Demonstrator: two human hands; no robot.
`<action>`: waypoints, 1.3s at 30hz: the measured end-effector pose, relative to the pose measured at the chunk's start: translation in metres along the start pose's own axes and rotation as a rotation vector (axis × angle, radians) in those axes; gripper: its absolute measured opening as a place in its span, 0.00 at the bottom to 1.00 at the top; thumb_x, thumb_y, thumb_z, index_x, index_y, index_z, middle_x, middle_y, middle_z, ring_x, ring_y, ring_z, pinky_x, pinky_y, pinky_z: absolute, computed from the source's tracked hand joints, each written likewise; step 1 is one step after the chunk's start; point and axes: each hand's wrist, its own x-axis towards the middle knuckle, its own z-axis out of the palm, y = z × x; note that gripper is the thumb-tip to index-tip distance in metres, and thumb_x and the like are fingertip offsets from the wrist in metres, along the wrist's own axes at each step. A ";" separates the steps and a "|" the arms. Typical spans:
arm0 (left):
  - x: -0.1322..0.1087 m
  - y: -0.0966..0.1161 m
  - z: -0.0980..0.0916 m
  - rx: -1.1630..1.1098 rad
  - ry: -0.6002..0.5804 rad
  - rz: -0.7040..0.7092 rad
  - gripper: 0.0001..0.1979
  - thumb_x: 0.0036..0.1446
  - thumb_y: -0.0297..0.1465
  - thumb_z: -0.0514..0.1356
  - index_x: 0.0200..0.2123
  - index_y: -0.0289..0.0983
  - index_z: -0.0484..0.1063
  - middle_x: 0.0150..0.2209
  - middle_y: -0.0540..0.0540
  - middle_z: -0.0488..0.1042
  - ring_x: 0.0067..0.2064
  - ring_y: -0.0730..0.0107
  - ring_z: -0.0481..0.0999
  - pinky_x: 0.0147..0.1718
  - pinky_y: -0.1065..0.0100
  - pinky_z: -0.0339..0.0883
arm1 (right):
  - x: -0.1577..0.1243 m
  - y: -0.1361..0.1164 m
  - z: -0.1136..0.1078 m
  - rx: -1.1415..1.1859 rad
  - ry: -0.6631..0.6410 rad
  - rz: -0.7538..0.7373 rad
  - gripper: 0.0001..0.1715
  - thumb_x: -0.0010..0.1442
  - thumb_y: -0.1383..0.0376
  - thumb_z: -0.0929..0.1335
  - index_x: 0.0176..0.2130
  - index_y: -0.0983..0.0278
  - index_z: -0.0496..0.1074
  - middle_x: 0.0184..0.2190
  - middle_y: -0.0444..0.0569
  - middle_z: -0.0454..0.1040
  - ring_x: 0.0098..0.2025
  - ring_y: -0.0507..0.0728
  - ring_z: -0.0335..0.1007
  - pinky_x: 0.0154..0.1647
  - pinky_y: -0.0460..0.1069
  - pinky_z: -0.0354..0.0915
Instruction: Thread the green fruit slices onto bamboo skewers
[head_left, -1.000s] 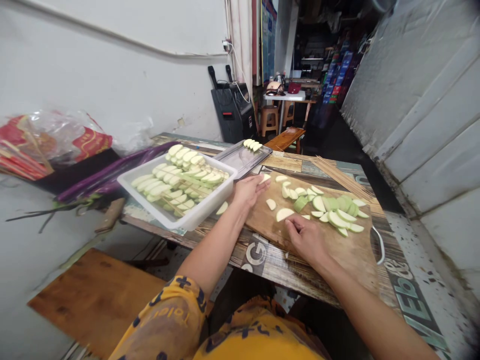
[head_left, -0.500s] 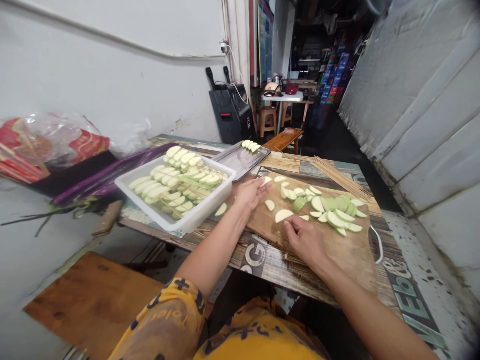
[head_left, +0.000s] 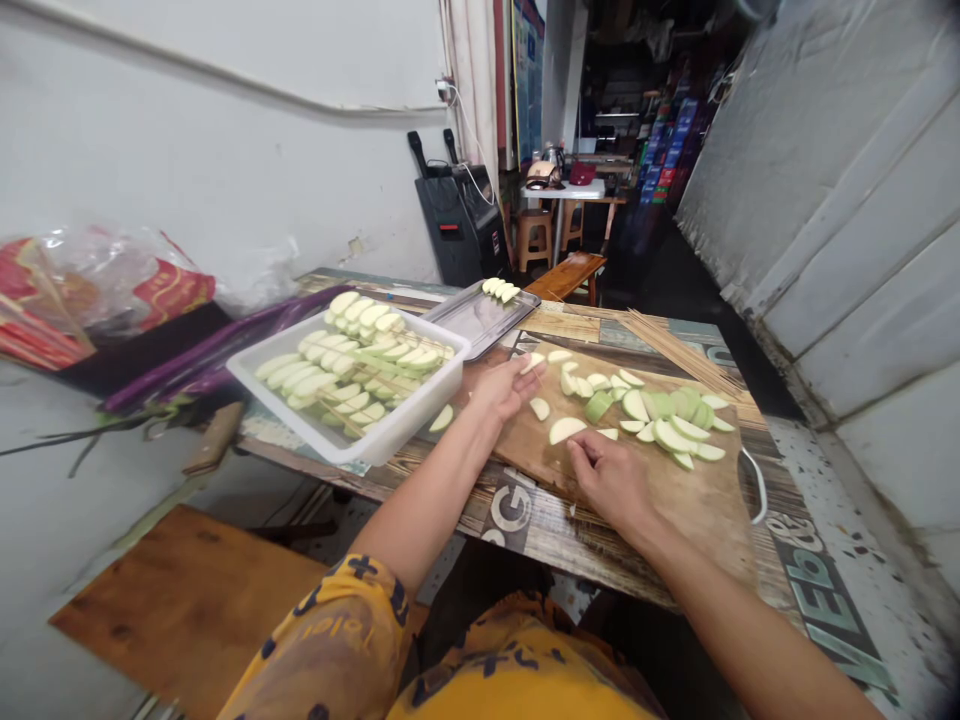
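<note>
My left hand [head_left: 508, 390] is over the left edge of the wooden cutting board [head_left: 675, 520], its thumb and fingers closed on a pale green half-moon zucchini slice [head_left: 533, 363]. To its right, my right hand [head_left: 611, 478] rests low over the board with thumb and forefinger pinched together. Whatever is in that pinch is too small to make out. A larger zucchini slice [head_left: 565, 430] lies right at those fingertips. Many more cut slices [head_left: 679, 415] are scattered on the board's far and right parts. One loose slice [head_left: 539, 408] sits between my hands.
A white plastic tub [head_left: 360, 455] on the left holds rows of skewered slices. Behind it, a metal tray [head_left: 480, 318] carries several slices. Bamboo skewers [head_left: 675, 350] lie at the back right. Purple eggplants [head_left: 165, 370] and a knife handle [head_left: 215, 438] are at far left.
Both hands keep nearly the same place and grip over the board. The view has shifted very slightly; no slice has visibly moved.
</note>
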 end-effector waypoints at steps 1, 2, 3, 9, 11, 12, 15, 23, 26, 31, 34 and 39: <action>-0.001 0.000 0.000 0.002 0.000 0.000 0.03 0.56 0.22 0.60 0.30 0.32 0.70 0.28 0.45 0.78 0.32 0.71 0.80 0.40 0.68 0.73 | 0.000 0.000 0.000 0.002 -0.003 0.001 0.17 0.59 0.60 0.60 0.28 0.64 0.74 0.20 0.47 0.73 0.23 0.54 0.66 0.25 0.46 0.56; -0.001 0.000 0.000 0.004 0.003 0.001 0.02 0.56 0.22 0.60 0.30 0.32 0.70 0.28 0.45 0.78 0.32 0.71 0.80 0.40 0.68 0.73 | -0.001 0.001 0.000 0.005 -0.004 0.003 0.17 0.59 0.60 0.60 0.28 0.64 0.73 0.20 0.47 0.72 0.23 0.54 0.66 0.25 0.46 0.56; -0.002 0.000 0.000 0.006 0.006 0.003 0.02 0.56 0.22 0.60 0.31 0.32 0.70 0.28 0.45 0.78 0.32 0.71 0.80 0.40 0.68 0.73 | -0.001 0.001 0.000 0.008 -0.003 0.003 0.17 0.59 0.60 0.60 0.28 0.64 0.73 0.20 0.47 0.72 0.23 0.54 0.66 0.25 0.46 0.55; -0.010 -0.007 0.008 0.037 0.001 -0.030 0.02 0.54 0.21 0.61 0.32 0.31 0.71 0.29 0.42 0.78 0.32 0.68 0.80 0.43 0.64 0.73 | 0.002 0.003 -0.002 0.003 0.027 -0.013 0.17 0.60 0.60 0.60 0.29 0.64 0.74 0.20 0.47 0.72 0.23 0.54 0.65 0.25 0.46 0.55; -0.013 -0.009 0.011 0.049 -0.012 -0.038 0.02 0.55 0.20 0.60 0.32 0.30 0.71 0.29 0.42 0.78 0.32 0.68 0.80 0.44 0.62 0.73 | 0.004 0.005 -0.001 0.001 0.054 -0.032 0.17 0.60 0.60 0.60 0.30 0.64 0.74 0.21 0.47 0.73 0.23 0.54 0.66 0.26 0.46 0.56; -0.015 -0.009 0.013 0.054 -0.014 -0.037 0.01 0.55 0.21 0.60 0.31 0.30 0.71 0.29 0.42 0.78 0.31 0.68 0.80 0.44 0.62 0.73 | 0.004 0.005 -0.001 0.001 0.063 -0.040 0.17 0.60 0.61 0.60 0.30 0.65 0.74 0.21 0.47 0.73 0.23 0.54 0.66 0.26 0.46 0.56; -0.019 -0.008 0.014 0.069 -0.018 -0.038 0.01 0.56 0.21 0.59 0.31 0.30 0.71 0.28 0.43 0.78 0.31 0.69 0.80 0.44 0.61 0.73 | 0.004 0.006 0.000 0.004 0.059 -0.044 0.17 0.60 0.61 0.60 0.30 0.65 0.74 0.20 0.47 0.73 0.23 0.54 0.66 0.26 0.46 0.56; -0.033 -0.015 0.019 0.155 -0.087 -0.072 0.02 0.55 0.21 0.60 0.30 0.30 0.72 0.28 0.42 0.79 0.30 0.69 0.80 0.39 0.66 0.73 | 0.005 0.004 -0.004 -0.029 0.088 -0.043 0.18 0.61 0.61 0.60 0.31 0.65 0.75 0.23 0.49 0.75 0.24 0.55 0.68 0.27 0.47 0.58; -0.038 -0.021 0.022 0.165 -0.127 -0.064 0.00 0.53 0.23 0.63 0.30 0.30 0.74 0.29 0.42 0.79 0.30 0.69 0.80 0.39 0.67 0.73 | 0.006 0.004 -0.006 -0.045 0.130 -0.040 0.18 0.61 0.60 0.60 0.30 0.64 0.74 0.23 0.50 0.75 0.24 0.55 0.68 0.27 0.47 0.58; -0.043 -0.034 0.025 0.244 -0.154 -0.054 0.07 0.44 0.27 0.69 0.27 0.30 0.75 0.27 0.42 0.79 0.33 0.65 0.79 0.39 0.67 0.72 | 0.006 0.004 -0.006 -0.066 0.154 -0.016 0.17 0.60 0.61 0.60 0.29 0.63 0.74 0.22 0.48 0.74 0.24 0.55 0.66 0.27 0.47 0.57; -0.042 -0.033 0.025 0.303 -0.176 0.007 0.11 0.43 0.32 0.70 0.28 0.30 0.76 0.28 0.43 0.79 0.34 0.65 0.79 0.38 0.66 0.71 | 0.007 0.004 -0.007 -0.018 0.180 -0.012 0.16 0.61 0.61 0.60 0.30 0.63 0.73 0.22 0.47 0.73 0.23 0.54 0.65 0.27 0.47 0.57; -0.028 -0.005 0.000 0.619 -0.138 0.372 0.14 0.51 0.39 0.64 0.33 0.33 0.78 0.31 0.42 0.79 0.34 0.65 0.78 0.38 0.66 0.70 | 0.012 0.006 -0.015 0.108 0.328 0.055 0.15 0.61 0.60 0.62 0.30 0.65 0.73 0.20 0.44 0.70 0.22 0.52 0.63 0.26 0.46 0.57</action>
